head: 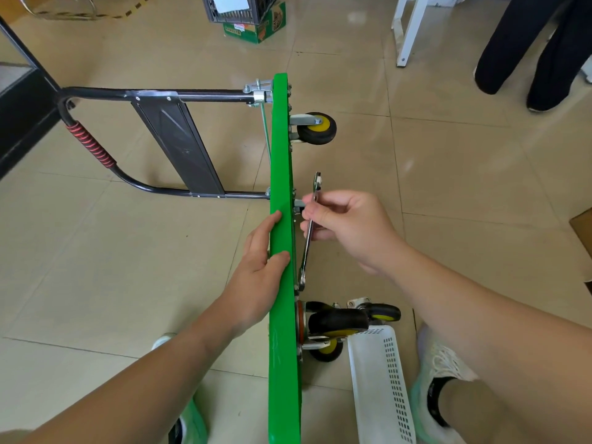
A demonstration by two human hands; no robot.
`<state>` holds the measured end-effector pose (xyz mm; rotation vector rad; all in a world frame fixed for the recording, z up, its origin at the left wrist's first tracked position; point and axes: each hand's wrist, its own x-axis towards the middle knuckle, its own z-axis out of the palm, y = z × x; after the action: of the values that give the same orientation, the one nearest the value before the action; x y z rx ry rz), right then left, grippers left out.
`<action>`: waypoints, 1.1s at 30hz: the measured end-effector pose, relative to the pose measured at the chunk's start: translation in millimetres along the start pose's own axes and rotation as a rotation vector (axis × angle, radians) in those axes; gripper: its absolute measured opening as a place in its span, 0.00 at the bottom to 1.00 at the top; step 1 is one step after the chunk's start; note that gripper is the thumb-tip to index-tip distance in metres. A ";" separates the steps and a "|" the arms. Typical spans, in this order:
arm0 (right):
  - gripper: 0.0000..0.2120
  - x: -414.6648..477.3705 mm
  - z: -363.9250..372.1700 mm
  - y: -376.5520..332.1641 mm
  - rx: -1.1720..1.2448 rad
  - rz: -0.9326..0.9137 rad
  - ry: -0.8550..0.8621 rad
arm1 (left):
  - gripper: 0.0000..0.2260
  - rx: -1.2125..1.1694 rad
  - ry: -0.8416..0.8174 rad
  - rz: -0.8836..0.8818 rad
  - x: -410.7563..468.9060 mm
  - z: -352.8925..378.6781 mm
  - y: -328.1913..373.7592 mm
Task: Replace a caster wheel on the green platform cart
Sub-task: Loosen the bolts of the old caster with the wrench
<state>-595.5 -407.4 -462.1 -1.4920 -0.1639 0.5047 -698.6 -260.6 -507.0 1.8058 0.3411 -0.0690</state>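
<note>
closest to me, the green cart (283, 363) stands on its long edge between my feet, with its underside facing right. a white basket (387, 395) lies on the floor just beside it. two casters (339, 320) are bolted to the near end of the deck. a third caster (384, 312) sits just behind them by the basket, plate up, and i judge it to be loose.

my read is that the fastener work at the mount is under way. the far corner on this side shows only a small metal stub (299, 205) where a wheel should be. i cannot tell whether the wrench head is seated on anything. the next move calls for getting a head squarely onto a nut while the deck stays braced, so it does not tip.

my left hand (259, 261) lies against the deck's top face, forearm reaching in from low left. its fingers are straight and the thumb rests over the edge, holding nothing. my right hand (349, 225) comes in from the right with the wrist bent. its curled fingers pinch the wrench (307, 251) mid-shaft. the wrench stands nearly parallel to the underside, lower end close to the deck.

farther off, one caster (317, 127) is mounted at the far end. the black handle (153, 94) lies out on the floor to the left.
</note>
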 end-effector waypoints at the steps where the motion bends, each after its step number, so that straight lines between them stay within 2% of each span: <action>1: 0.04 5.2 -0.3 2.8 0.000 0.035 -0.006 | 0.27 -0.006 -0.007 -0.006 1.1 -1.0 -0.2; 9: 0.06 30.8 3.5 18.8 0.012 0.231 -0.102 | 0.24 -0.003 -0.024 0.022 3.3 -1.2 0.1; 13: 0.10 28.6 6.0 19.5 -0.020 0.219 -0.113 | 0.24 0.012 -0.035 0.015 2.4 -3.8 0.5; 19: 0.04 12.4 8.7 18.6 -0.031 0.150 -0.044 | 0.25 0.005 -0.027 0.010 0.4 -3.0 4.3; 24: 0.07 -10.6 9.4 12.2 -0.090 -0.049 -0.012 | 0.26 0.038 -0.003 0.017 2.0 -0.6 2.4; 31: 0.12 -63.6 3.9 21.4 -0.170 -0.409 -0.151 | 0.24 0.015 0.000 0.038 -3.2 0.2 8.3; 33: 0.11 -72.8 4.1 26.0 -0.268 -0.571 -0.175 | 0.26 -0.003 0.008 0.034 -3.0 0.5 6.6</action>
<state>-667.4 -434.1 -472.5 -1.5714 -0.7960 0.1503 -699.7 -263.2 -500.2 1.8082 0.3161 -0.0376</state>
